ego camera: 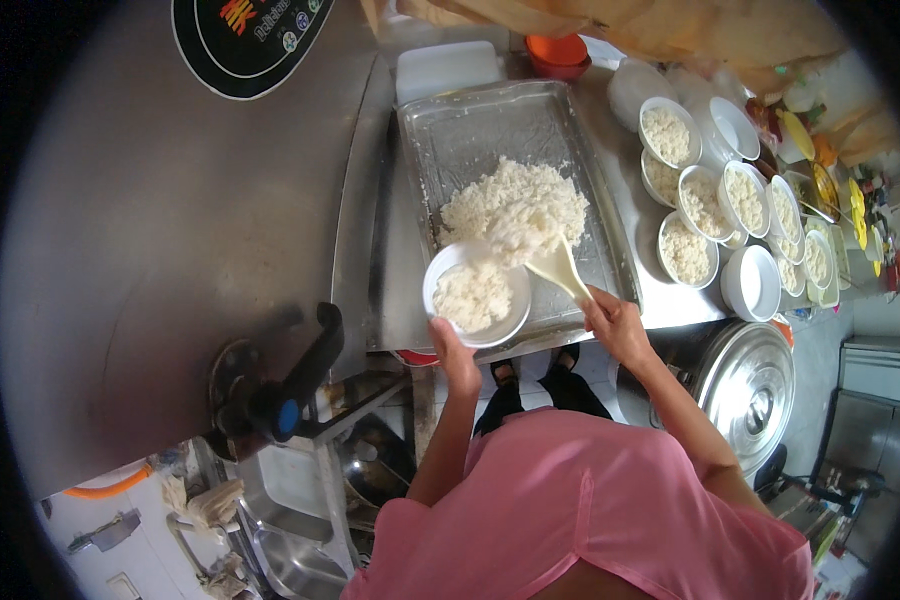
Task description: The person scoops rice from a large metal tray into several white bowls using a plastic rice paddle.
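My left hand (456, 358) grips the near rim of a white bowl (523, 304), which is partly filled with cooked rice (474, 296). In my right hand (616, 322) is the handle of a cream-coloured rice paddle (562, 271). Rice lies over the paddle's blade, just beyond the bowl's far rim. A heap of white rice (521, 191) sits in a shallow metal tray (480, 124) on the steel counter. The bowl is held over the tray's near left corner. Where the paddle's tip ends is hidden by rice.
Several rice-filled white bowls (686, 251) stand stacked on the counter at right, beside nested white bowls (754, 283). Orange bowls (559, 51) and a white container (448, 69) are behind the tray. A steel cabinet with a black handle (330, 330) borders the left; a lidded metal pot (750, 397) is below right.
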`<action>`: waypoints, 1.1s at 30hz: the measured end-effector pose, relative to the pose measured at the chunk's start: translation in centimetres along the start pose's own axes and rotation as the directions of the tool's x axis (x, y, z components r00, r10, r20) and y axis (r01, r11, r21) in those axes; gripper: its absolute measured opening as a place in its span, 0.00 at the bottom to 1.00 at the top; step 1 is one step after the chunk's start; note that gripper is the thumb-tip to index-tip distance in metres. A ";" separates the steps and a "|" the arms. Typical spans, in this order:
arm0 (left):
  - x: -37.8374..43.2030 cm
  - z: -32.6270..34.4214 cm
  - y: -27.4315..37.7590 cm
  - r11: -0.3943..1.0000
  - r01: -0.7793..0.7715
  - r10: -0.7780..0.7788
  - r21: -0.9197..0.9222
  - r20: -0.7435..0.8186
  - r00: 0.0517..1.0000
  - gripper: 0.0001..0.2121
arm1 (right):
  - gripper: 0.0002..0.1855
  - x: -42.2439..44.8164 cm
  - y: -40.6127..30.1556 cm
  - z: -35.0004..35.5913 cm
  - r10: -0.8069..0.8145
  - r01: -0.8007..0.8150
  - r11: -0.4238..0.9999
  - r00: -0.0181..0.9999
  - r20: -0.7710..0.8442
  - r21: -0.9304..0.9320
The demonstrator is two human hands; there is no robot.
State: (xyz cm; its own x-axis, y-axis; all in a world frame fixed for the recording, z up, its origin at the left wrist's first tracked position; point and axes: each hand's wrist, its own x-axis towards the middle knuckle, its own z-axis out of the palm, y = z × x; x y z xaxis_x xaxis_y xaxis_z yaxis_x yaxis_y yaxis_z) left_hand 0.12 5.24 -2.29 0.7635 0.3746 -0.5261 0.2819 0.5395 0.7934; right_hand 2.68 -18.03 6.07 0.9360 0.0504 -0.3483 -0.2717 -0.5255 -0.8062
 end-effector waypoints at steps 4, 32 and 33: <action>1.5 2.1 -1.7 0.999 0.012 -0.006 -0.052 0.117 0.993 0.33 | 0.22 -2.3 -1.5 -0.2 -0.327 0.279 0.840 0.945 -0.023 -0.466; 0.1 3.3 -2.4 0.990 0.118 -0.101 -0.082 0.185 0.978 0.39 | 0.25 -6.7 -3.6 -3.8 -0.429 0.442 0.731 0.890 0.153 -0.520; 0.3 3.0 -2.4 0.984 0.135 -0.109 -0.116 0.205 0.973 0.39 | 0.25 -6.9 -3.9 -4.4 -0.429 0.444 0.730 0.889 0.157 -0.519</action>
State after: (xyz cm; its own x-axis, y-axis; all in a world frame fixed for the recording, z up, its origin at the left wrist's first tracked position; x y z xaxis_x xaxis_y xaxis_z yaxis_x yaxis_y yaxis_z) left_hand 1.40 1.73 -3.42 0.8312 0.1506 -0.5352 0.3130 0.6688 0.6743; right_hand -1.73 -20.08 13.76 0.9140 0.4039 -0.0386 0.3336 -0.8024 -0.4948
